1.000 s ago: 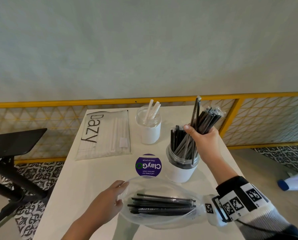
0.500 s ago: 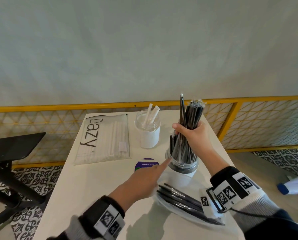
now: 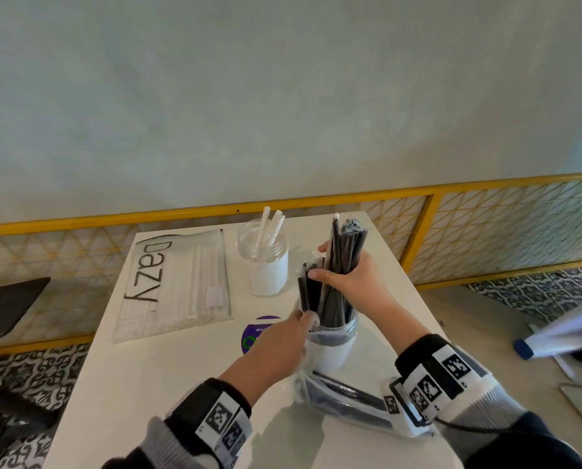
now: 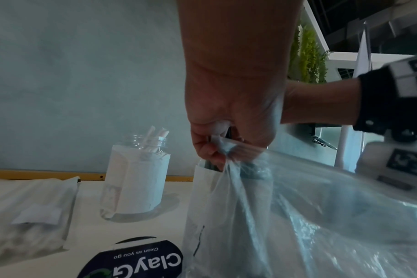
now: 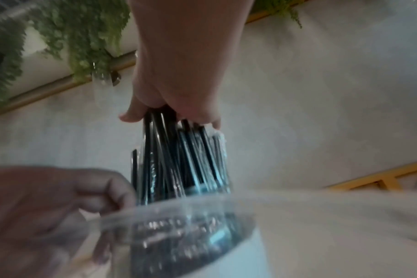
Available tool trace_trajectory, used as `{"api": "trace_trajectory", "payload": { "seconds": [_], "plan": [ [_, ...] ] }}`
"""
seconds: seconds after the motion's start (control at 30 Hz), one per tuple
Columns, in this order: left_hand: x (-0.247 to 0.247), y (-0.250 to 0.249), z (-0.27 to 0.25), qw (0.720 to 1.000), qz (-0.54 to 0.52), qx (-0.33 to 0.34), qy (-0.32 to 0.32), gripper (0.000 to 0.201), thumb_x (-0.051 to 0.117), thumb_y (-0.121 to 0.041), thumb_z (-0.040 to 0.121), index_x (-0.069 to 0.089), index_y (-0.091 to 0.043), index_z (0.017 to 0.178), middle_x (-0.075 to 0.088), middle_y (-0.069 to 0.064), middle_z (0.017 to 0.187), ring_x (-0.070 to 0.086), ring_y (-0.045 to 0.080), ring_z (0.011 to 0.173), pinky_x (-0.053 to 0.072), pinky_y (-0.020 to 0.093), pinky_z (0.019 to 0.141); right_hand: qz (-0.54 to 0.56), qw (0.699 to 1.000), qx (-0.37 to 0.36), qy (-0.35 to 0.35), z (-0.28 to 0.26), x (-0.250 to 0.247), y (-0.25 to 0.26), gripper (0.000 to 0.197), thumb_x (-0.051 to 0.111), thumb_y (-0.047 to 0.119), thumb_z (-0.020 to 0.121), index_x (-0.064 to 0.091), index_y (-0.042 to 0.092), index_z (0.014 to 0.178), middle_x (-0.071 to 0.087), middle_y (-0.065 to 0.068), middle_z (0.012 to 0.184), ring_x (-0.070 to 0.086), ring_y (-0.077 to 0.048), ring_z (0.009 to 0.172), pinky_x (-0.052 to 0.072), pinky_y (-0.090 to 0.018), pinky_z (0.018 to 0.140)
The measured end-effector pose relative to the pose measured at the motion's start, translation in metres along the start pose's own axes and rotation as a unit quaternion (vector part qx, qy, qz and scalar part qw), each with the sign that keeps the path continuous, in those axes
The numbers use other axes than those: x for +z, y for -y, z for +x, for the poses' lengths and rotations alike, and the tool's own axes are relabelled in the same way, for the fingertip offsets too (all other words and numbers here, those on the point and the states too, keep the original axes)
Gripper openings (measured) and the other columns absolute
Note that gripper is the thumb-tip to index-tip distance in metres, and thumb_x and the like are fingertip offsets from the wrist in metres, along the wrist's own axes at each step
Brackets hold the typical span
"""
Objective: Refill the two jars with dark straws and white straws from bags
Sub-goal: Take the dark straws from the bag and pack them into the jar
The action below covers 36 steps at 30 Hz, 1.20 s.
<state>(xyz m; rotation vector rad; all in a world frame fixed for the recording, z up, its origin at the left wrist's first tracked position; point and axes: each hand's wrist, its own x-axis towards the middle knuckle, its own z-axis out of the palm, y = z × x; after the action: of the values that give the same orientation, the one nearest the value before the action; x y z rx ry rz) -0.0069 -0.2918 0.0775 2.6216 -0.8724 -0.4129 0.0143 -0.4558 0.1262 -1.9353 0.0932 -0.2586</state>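
White-straw jar beside Dazy bag

Dark straws: glossy black plastic, each sheathed in thin clear crinkled film.
Near jar: clear glossy plastic, lower part wrapped in matt white paper label.
Far jar, near back edge of table: same clear plastic with matt white label; white straws seen as matt paper.
Clear bag: thin glossy film, wrinkled.
"Dazy" bag: frosted, semi-matt plastic.
Table: smooth white, faint sheen.
Railing: yellow-painted metal.
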Motion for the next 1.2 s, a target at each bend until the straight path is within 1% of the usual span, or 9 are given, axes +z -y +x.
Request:
{"api": "trace_trajectory", "payload": {
  "seconds": [0.17, 0.3, 0.37, 0.47, 0.67, 0.77, 0.9, 1.07, 1.2],
  "plan": [
    [0.004, -0.005, -0.006, 1.000, 0.001, -0.019, 0.012, 0.048, 0.044, 0.001, 0.087, 0.038, -0.015, 0.132, 0.047, 0.010, 0.127, 0.059, 0.032, 0.103, 0.046, 0.040, 0.076, -0.209, 0.978, -0.010, 0.020, -0.011, 0.004, -0.017, 0.090, 0.088, 0.042, 0.057, 0.046, 0.015, 0.133, 0.040, -0.009, 0.140, 0.028, -0.025, 0.136, 0.024, -0.048, 0.114],
    [0.006, -0.007, -0.008, 0.999, -0.028, -0.021, 0.015, 0.044, 0.045, -0.001, 0.088, 0.038, -0.015, 0.130, 0.046, 0.010, 0.127, 0.059, 0.030, 0.102, 0.045, 0.037, 0.078, -0.143, 0.987, -0.076, 0.017, -0.016, -0.001, -0.008, 0.121, 0.087, 0.042, 0.058, 0.009, 0.031, 0.149, 0.011, 0.010, 0.156, 0.007, -0.006, 0.144, 0.011, -0.031, 0.119],
    [0.006, -0.007, -0.009, 0.999, -0.036, -0.019, 0.014, 0.044, 0.047, -0.003, 0.088, 0.038, -0.015, 0.130, 0.046, 0.010, 0.128, 0.060, 0.028, 0.102, 0.048, 0.038, 0.081, -0.115, 0.976, -0.184, -0.002, -0.015, -0.002, 0.007, 0.113, 0.084, 0.042, 0.065, 0.007, 0.034, 0.148, 0.009, 0.015, 0.153, 0.004, 0.004, 0.141, 0.010, -0.016, 0.114],
    [0.005, -0.008, -0.011, 0.999, -0.041, -0.012, 0.008, 0.047, 0.048, -0.004, 0.089, 0.036, -0.014, 0.133, 0.045, 0.010, 0.129, 0.060, 0.028, 0.100, 0.047, 0.036, 0.078, -0.210, 0.922, -0.325, 0.020, -0.010, 0.010, 0.010, 0.064, 0.059, 0.043, 0.086, 0.040, 0.018, 0.142, 0.033, -0.001, 0.150, 0.026, -0.013, 0.141, 0.024, -0.030, 0.116],
    [0.008, -0.001, -0.033, 0.994, -0.100, -0.022, -0.023, 0.043, 0.044, 0.001, 0.084, 0.038, -0.016, 0.123, 0.050, -0.001, 0.105, 0.055, 0.017, 0.080, 0.046, 0.027, 0.069, -0.345, 0.872, -0.348, -0.003, -0.024, 0.029, -0.027, 0.044, 0.035, 0.029, 0.099, 0.073, 0.007, 0.099, 0.066, -0.012, 0.102, 0.063, -0.030, 0.100, 0.057, -0.038, 0.079],
    [0.014, 0.011, -0.052, 0.996, -0.086, 0.008, -0.033, 0.024, 0.044, -0.001, 0.084, 0.041, -0.022, 0.095, 0.041, -0.011, 0.085, 0.044, 0.012, 0.064, 0.037, 0.024, 0.057, -0.403, 0.842, -0.359, 0.004, -0.027, 0.024, -0.030, 0.037, 0.042, 0.020, 0.090, 0.066, 0.011, 0.117, 0.067, -0.012, 0.107, 0.063, -0.031, 0.105, 0.053, -0.040, 0.088],
    [0.027, 0.029, -0.069, 0.999, -0.028, 0.034, -0.004, 0.029, 0.044, -0.007, 0.087, 0.062, -0.028, 0.097, 0.049, -0.008, 0.119, 0.056, 0.019, 0.079, 0.043, 0.029, 0.069, -0.354, 0.861, -0.365, 0.005, -0.045, 0.014, -0.022, 0.049, 0.047, 0.038, 0.094, 0.041, 0.019, 0.140, 0.048, -0.012, 0.142, 0.039, -0.027, 0.134, 0.028, -0.040, 0.115],
    [0.036, 0.027, -0.081, 0.998, 0.028, 0.007, 0.053, 0.051, 0.038, -0.007, 0.089, 0.049, -0.032, 0.132, 0.034, -0.010, 0.145, 0.057, 0.024, 0.106, 0.041, 0.030, 0.078, -0.159, 0.875, -0.457, 0.032, -0.107, 0.029, -0.034, 0.003, 0.061, 0.018, 0.087, 0.063, 0.016, 0.087, 0.067, -0.003, 0.080, 0.061, -0.016, 0.074, 0.049, -0.023, 0.067],
    [0.040, 0.024, -0.085, 0.997, 0.028, -0.021, 0.074, 0.062, 0.039, -0.001, 0.085, 0.034, -0.023, 0.142, 0.031, -0.006, 0.147, 0.055, 0.027, 0.111, 0.044, 0.037, 0.081, -0.342, 0.867, -0.238, 0.274, -0.127, 0.052, -0.081, 0.034, 0.037, 0.035, 0.087, 0.063, 0.016, 0.076, 0.067, -0.004, 0.075, 0.062, -0.024, 0.067, 0.050, -0.032, 0.058]
  ]
}}
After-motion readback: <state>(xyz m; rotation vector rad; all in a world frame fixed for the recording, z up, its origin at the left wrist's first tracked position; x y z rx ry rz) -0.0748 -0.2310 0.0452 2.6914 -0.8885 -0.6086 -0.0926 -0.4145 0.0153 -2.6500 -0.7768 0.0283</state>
